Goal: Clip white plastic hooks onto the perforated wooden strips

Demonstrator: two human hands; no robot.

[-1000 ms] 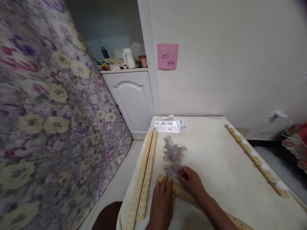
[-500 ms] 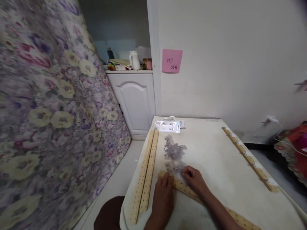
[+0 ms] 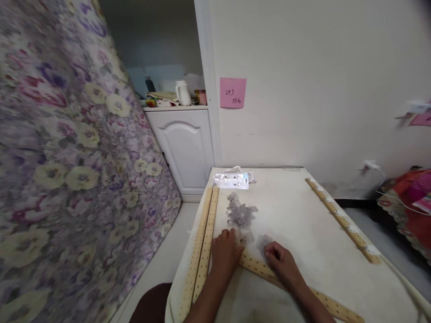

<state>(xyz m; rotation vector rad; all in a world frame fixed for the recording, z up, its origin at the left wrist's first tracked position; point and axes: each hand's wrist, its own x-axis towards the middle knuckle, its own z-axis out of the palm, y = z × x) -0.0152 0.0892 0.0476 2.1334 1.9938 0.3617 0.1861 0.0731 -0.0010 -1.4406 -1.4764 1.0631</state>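
Note:
My left hand [image 3: 226, 251] has its fingers curled down at the near end of a pile of small translucent grey pieces with shiny metal bits [image 3: 240, 216]. What lies in its grip is hidden. My right hand [image 3: 281, 259] is closed in a pinch at the edge of a single translucent grey piece [image 3: 264, 242], apart from the pile. A perforated yellow wooden strip [image 3: 257, 265] lies slantwise on the table, its far end by my left hand and its middle passing under my right forearm.
Two more perforated strips [image 3: 206, 237] lie side by side along the table's left edge. At the right edge another strip [image 3: 340, 217] carries several clear pieces. Clear packs [image 3: 232, 181] lie at the back of the table [image 3: 296, 211]. A patterned curtain [image 3: 84, 179] hangs left.
My left hand has left the strip's end and moved up to the near pieces of the pile. My right hand has drawn a grey piece rightwards, away from the pile. The view has shifted slightly.

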